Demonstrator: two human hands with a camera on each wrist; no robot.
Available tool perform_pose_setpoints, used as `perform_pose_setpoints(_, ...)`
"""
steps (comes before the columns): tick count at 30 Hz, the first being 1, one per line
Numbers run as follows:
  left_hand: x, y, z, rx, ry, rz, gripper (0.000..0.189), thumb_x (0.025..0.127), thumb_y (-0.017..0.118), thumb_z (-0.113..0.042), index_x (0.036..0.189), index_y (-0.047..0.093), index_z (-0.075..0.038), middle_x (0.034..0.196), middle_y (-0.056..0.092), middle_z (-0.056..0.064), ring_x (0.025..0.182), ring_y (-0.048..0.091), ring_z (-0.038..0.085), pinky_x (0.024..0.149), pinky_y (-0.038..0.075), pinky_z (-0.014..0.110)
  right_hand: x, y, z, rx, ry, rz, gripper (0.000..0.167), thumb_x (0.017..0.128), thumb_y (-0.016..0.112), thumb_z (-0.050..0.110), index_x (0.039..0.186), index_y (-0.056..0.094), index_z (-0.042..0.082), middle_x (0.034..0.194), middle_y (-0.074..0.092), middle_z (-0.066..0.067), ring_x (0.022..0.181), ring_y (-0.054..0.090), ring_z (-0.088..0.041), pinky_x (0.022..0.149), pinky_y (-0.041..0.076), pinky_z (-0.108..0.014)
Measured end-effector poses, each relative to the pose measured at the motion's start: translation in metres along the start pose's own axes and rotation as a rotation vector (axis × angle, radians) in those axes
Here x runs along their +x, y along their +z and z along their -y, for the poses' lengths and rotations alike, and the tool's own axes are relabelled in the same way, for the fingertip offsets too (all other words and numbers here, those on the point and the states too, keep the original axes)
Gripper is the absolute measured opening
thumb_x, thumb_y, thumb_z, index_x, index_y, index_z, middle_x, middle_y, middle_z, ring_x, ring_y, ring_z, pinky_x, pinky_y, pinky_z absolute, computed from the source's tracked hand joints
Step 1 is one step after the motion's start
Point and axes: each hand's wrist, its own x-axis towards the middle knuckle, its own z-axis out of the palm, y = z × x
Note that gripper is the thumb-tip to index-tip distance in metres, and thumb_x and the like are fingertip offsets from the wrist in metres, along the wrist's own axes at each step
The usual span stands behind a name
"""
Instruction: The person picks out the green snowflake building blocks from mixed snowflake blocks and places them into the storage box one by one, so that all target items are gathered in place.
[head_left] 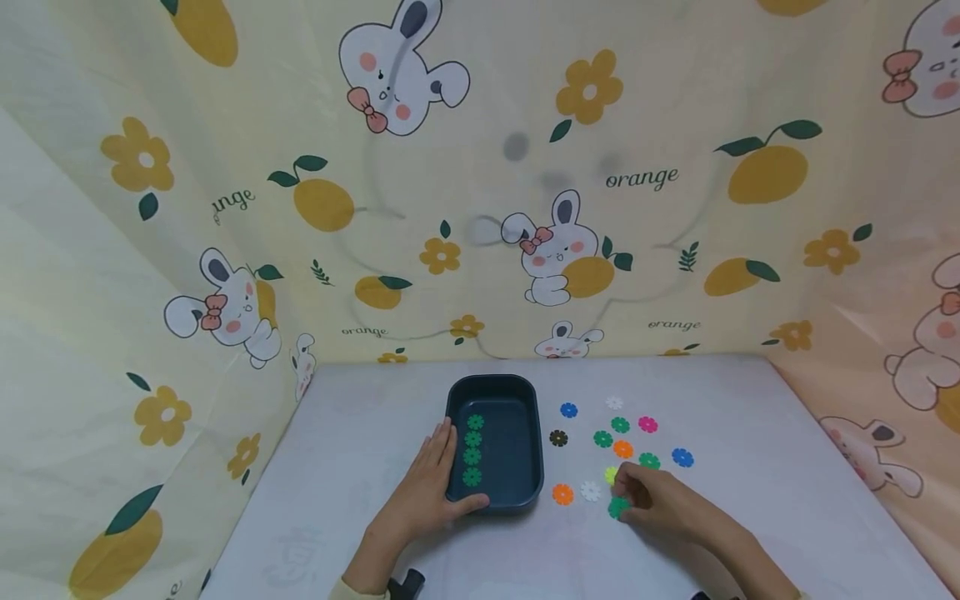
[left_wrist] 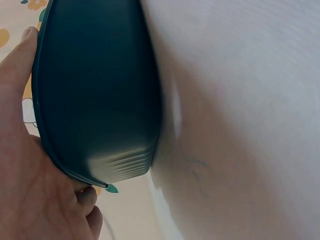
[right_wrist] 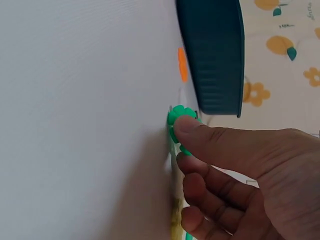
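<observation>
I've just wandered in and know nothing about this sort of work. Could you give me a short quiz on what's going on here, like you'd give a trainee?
1. How many green flower-shaped pieces lie inside the dark tray?

2. True or false: the left hand is touching the tray.

3. What colour is the small piece pinched by the right hand?
A) orange
B) green
C) blue

Key:
1. Four, lined up along the tray's left side.
2. True; the hand is at the tray's rim.
3. B, green.
</observation>
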Motion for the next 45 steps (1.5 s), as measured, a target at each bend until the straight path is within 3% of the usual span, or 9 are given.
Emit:
perform_pose_setpoints(9, -0.001, 0.001, 0.001, 0.005, 0.013, -0.012, 0.127, 0.089, 0.068, -0.080, 0.173, 0.006, -0.007, 0.182, -0.004, 0.005, 0.167, -0.002, 0.021, 0.136, 0.009, 0.048, 0.010, 0.000, 0.005, 0.029, -0.051, 0.003, 0.018, 0.095, 0.079, 0.007, 0.104, 0.066, 0.015, 0.089, 0.062, 0.005, 0.081, 0.055, -0.009, 0.069, 0.051, -0.022)
perform_pose_setpoints(12, -0.001, -0.001, 0.000, 0.000, 0.019, -0.014, 0.127, 0.089, 0.069, -0.078, 0.173, 0.008, -0.006, 0.182, -0.003, 0.006, 0.168, -0.001, 0.022, 0.136, 0.010, 0.049, 0.017, 0.000, 0.009, 0.044, -0.061, -0.025, 0.016, 0.096, 0.078, 0.005, 0.103, 0.067, 0.015, 0.093, 0.064, 0.005, 0.084, 0.057, -0.009, 0.073, 0.055, -0.021)
perform_pose_setpoints(18, 0.000, -0.002, -0.001, -0.002, 0.015, -0.007, 0.127, 0.090, 0.069, -0.078, 0.173, 0.006, -0.006, 0.182, -0.005, 0.004, 0.167, -0.002, 0.021, 0.136, 0.009, 0.049, 0.033, -0.004, 0.013, 0.060, -0.159, -0.114, 0.017, 0.096, 0.078, 0.004, 0.104, 0.069, 0.015, 0.099, 0.068, 0.005, 0.087, 0.061, -0.009, 0.079, 0.059, -0.022)
perform_pose_setpoints(25, -0.001, -0.003, -0.002, -0.007, 0.018, -0.013, 0.125, 0.090, 0.069, -0.077, 0.173, 0.007, -0.006, 0.182, -0.004, 0.005, 0.167, -0.002, 0.022, 0.136, 0.009, 0.049, 0.054, -0.006, 0.023, 0.071, -0.179, -0.159, 0.016, 0.097, 0.081, 0.010, 0.106, 0.069, 0.018, 0.096, 0.068, 0.007, 0.086, 0.064, -0.010, 0.081, 0.060, -0.020)
perform_pose_setpoints(41, -0.004, -0.003, -0.002, -0.013, 0.022, -0.006, 0.125, 0.091, 0.069, -0.077, 0.173, 0.006, -0.006, 0.182, -0.003, 0.007, 0.168, -0.001, 0.024, 0.136, 0.009, 0.048, 0.098, -0.008, 0.062, 0.156, -0.366, -0.084, 0.016, 0.101, 0.075, 0.006, 0.114, 0.073, 0.015, 0.103, 0.072, -0.001, 0.090, 0.068, -0.015, 0.087, 0.063, -0.024)
perform_pose_setpoints(45, -0.003, -0.006, -0.003, -0.013, 0.020, -0.002, 0.125, 0.091, 0.068, -0.077, 0.173, 0.006, -0.006, 0.181, -0.003, 0.007, 0.168, -0.001, 0.024, 0.136, 0.010, 0.049, 0.110, -0.005, 0.072, 0.180, -0.369, -0.036, 0.015, 0.101, 0.075, 0.007, 0.116, 0.073, 0.012, 0.102, 0.071, -0.003, 0.090, 0.066, -0.018, 0.084, 0.061, -0.023)
